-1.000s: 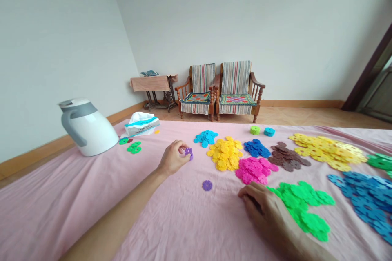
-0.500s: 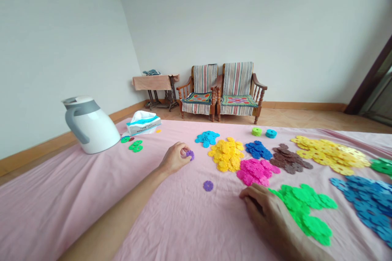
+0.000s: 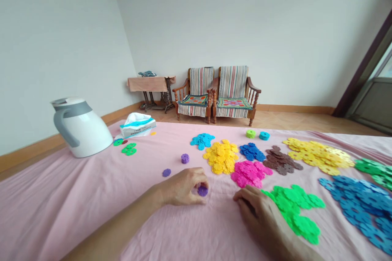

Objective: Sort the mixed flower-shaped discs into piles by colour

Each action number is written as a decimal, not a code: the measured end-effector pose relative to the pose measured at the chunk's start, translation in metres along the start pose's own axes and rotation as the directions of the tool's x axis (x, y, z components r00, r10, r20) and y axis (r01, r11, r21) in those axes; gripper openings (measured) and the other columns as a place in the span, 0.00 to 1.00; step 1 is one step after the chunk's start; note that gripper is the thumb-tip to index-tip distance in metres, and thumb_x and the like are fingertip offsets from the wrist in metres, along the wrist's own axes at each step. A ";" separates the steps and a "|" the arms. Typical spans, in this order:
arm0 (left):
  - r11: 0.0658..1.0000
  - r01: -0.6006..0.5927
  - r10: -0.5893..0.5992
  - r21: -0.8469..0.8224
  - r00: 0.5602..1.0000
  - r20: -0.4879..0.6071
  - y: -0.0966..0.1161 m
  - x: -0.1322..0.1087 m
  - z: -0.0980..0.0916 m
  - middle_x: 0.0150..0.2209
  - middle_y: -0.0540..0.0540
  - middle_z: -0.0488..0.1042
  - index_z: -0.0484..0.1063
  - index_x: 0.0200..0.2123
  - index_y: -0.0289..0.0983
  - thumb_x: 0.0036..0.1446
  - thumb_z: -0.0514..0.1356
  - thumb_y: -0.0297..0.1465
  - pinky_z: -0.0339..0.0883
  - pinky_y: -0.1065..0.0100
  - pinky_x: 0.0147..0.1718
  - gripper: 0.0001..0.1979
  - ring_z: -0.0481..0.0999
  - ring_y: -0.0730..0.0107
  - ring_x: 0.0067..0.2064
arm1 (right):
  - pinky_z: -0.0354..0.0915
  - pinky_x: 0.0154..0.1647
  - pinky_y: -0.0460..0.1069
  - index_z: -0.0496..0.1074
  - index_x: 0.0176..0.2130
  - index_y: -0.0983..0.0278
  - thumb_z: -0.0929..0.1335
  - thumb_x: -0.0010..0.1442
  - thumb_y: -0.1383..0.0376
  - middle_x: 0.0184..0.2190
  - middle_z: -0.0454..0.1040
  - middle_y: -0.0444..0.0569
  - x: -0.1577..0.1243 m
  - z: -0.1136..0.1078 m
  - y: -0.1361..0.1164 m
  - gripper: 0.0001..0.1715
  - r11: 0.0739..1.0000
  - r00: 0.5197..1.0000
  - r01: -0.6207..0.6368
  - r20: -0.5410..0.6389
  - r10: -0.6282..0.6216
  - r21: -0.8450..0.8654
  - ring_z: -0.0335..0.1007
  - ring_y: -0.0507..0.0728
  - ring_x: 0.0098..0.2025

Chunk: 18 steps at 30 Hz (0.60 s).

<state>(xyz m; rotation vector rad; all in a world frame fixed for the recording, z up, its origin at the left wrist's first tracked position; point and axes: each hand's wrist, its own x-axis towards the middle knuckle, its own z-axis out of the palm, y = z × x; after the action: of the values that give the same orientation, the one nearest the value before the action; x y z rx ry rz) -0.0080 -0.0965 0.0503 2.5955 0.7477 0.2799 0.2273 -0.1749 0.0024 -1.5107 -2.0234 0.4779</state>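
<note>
My left hand (image 3: 185,187) reaches low over the pink cloth, thumb and fingers apart around a purple flower-shaped disc (image 3: 202,191) that lies on it. A short stack of purple discs (image 3: 185,158) stands just beyond this hand. Another single purple disc (image 3: 166,173) lies flat to the left, by the wrist. My right hand (image 3: 260,212) rests on the cloth with fingers curled together, no piece showing in them. It is between the pink disc pile (image 3: 249,173) and the bright green pile (image 3: 295,208), covering part of the green one.
Farther back are yellow (image 3: 221,157), light blue (image 3: 202,140), dark blue (image 3: 252,151) and brown piles (image 3: 281,160), plus small lime (image 3: 250,133) and teal stacks (image 3: 264,136). Bigger blue (image 3: 358,200) and yellow heaps (image 3: 318,155) spread right. A white jug (image 3: 85,130) and tissue box (image 3: 137,125) stand left.
My left hand has let go of the purple stack and come back toward me, to the loose purple disc. My right hand stays where it was. The view has shifted slightly to the right.
</note>
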 end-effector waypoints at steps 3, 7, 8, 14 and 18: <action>0.998 0.054 -0.054 -0.013 0.999 -0.003 -0.001 -0.001 -0.001 0.33 0.50 0.67 0.71 0.35 0.38 0.46 0.65 0.28 0.62 0.74 0.33 0.10 0.67 0.73 0.33 | 0.59 0.36 0.47 0.71 0.32 0.61 0.58 0.59 0.69 0.30 0.72 0.46 -0.001 -0.001 -0.002 0.14 1.000 1.000 -0.003 -0.012 0.003 0.007 0.67 0.53 0.33; 0.990 0.137 -0.138 -0.040 0.990 -0.018 -0.003 0.001 0.003 0.33 0.50 0.66 0.71 0.34 0.38 0.45 0.63 0.27 0.62 0.74 0.30 0.10 0.67 0.74 0.31 | 0.59 0.35 0.47 0.71 0.32 0.62 0.58 0.59 0.69 0.30 0.71 0.46 -0.001 -0.001 -0.003 0.14 1.000 1.000 -0.011 -0.017 0.011 0.019 0.67 0.53 0.33; 0.988 0.149 -0.150 -0.044 0.988 -0.022 -0.003 0.001 0.004 0.33 0.50 0.66 0.71 0.34 0.37 0.45 0.63 0.26 0.62 0.74 0.29 0.09 0.67 0.74 0.30 | 0.58 0.35 0.47 0.71 0.32 0.62 0.58 0.59 0.69 0.30 0.71 0.46 0.000 -0.001 -0.003 0.14 1.000 1.000 -0.014 -0.018 0.014 0.020 0.67 0.53 0.33; 0.984 0.176 -0.177 -0.034 0.984 -0.026 -0.006 0.003 0.005 0.32 0.50 0.66 0.68 0.31 0.36 0.40 0.61 0.25 0.61 0.75 0.28 0.10 0.66 0.74 0.30 | 0.58 0.35 0.47 0.71 0.32 0.62 0.58 0.59 0.69 0.30 0.72 0.46 0.000 -0.001 -0.003 0.14 1.000 1.000 -0.023 -0.015 0.023 0.014 0.67 0.53 0.33; 0.979 0.201 -0.201 -0.046 0.979 -0.011 -0.008 0.000 0.001 0.33 0.50 0.66 0.67 0.33 0.36 0.40 0.62 0.27 0.61 0.75 0.27 0.12 0.66 0.74 0.30 | 0.58 0.34 0.47 0.71 0.31 0.62 0.58 0.59 0.68 0.30 0.72 0.46 0.000 -0.002 -0.005 0.14 1.000 1.000 -0.027 -0.008 0.027 0.008 0.67 0.53 0.32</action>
<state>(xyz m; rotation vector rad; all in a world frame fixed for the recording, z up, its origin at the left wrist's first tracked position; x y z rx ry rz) -0.0116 -0.0905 0.0453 2.4546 0.9899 0.2525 0.2249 -0.1764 0.0068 -1.5342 -1.9948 0.4895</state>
